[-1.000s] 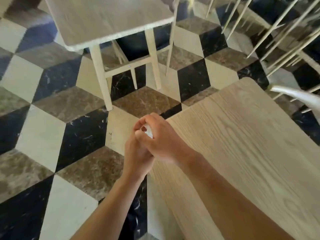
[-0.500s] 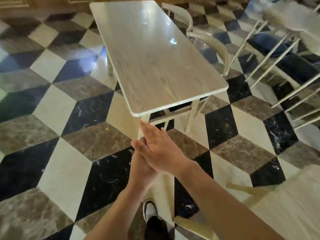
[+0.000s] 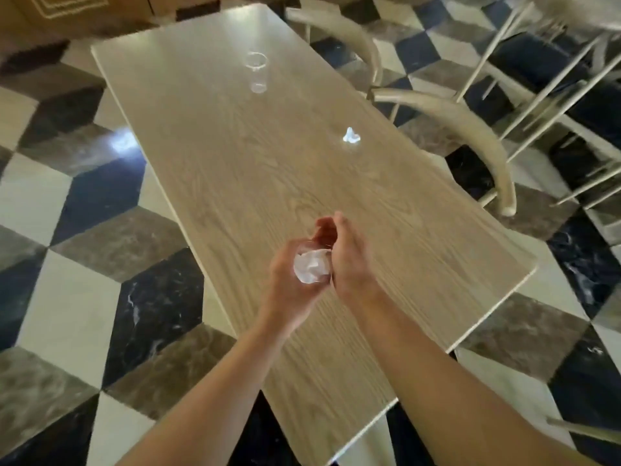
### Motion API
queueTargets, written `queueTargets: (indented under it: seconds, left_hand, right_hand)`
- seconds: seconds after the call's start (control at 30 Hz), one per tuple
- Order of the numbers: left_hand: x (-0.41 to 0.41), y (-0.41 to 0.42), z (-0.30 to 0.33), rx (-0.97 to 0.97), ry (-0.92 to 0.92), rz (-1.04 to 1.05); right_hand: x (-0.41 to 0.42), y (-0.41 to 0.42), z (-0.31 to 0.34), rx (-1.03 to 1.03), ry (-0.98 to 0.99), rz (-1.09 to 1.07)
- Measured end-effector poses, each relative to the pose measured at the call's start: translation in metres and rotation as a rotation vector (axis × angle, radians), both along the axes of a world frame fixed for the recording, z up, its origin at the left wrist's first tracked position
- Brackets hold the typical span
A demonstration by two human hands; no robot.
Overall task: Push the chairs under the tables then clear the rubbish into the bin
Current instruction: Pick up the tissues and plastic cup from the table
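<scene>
While left hand [image 3: 289, 280] cupped crumpled tissue [image 3: 311, 269] & right hand [image 3: 349, 260] hovered loose-fingered, cup [image 3: 256, 71] looked light, thin, crushable — best gripped mid-wall.

You have no readable text, label, brand or number anywhere in view. The long wooden table [image 3: 235, 169] carries no markings you can make out, and the clear plastic cup [image 3: 256, 73] and crumpled white paper [image 3: 311, 270] show no print.
</scene>
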State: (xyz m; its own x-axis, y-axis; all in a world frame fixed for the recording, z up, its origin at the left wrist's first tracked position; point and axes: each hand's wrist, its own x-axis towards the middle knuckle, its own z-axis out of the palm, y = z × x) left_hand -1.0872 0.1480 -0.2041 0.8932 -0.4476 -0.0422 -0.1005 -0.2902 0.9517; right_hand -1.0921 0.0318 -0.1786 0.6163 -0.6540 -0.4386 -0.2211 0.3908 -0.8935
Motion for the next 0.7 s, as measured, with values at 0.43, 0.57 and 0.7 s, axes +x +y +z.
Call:
queueTargets:
  seconds: [0.43, 0.57, 0.7]
  left_hand:
    - [0.36, -0.045, -0.057, -0.087, -0.089, -0.191]
    - [0.444, -0.036, -0.055, -0.06, -0.136, -0.262]
    - [0.51, -0.03, -0.055, 0.027, -0.12, -0.364]
  right_hand:
    - [0.282, -0.166, -0.05, -0.753, 0.753, -0.117]
    - [0.358, -0.092, -0.029, -0.633, 0.475, -0.255]
    - [0.428, -0.017, 0.004, -0.57, 0.286, 0.049]
